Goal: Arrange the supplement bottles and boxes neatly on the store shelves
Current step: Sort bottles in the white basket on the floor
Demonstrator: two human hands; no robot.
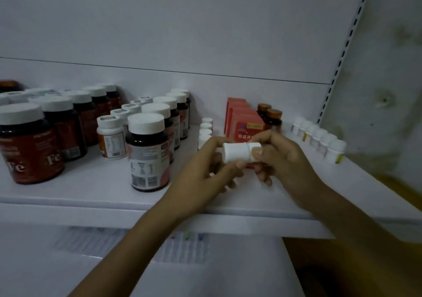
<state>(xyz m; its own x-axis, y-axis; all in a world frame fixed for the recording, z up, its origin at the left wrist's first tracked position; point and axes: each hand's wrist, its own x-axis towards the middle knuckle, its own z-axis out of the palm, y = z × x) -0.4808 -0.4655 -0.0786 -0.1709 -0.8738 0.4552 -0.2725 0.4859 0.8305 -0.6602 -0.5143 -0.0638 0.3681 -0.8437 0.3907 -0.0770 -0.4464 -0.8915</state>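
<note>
A small white bottle (237,152) lies sideways in the air above the white shelf (96,189), cap toward the left. My left hand (205,171) pinches its cap end and my right hand (278,157) grips its body. Behind the hands stand red boxes (244,119) and two amber bottles with brown caps (270,116). A short row of small white bottles (205,129) runs back just left of my hands.
Dark bottles with white caps (146,150) and red-labelled "Fe" jars (27,145) fill the shelf's left half. A diagonal row of small white bottles (319,136) lines the right side by the slotted upright (342,54). A lower shelf (182,264) shows below.
</note>
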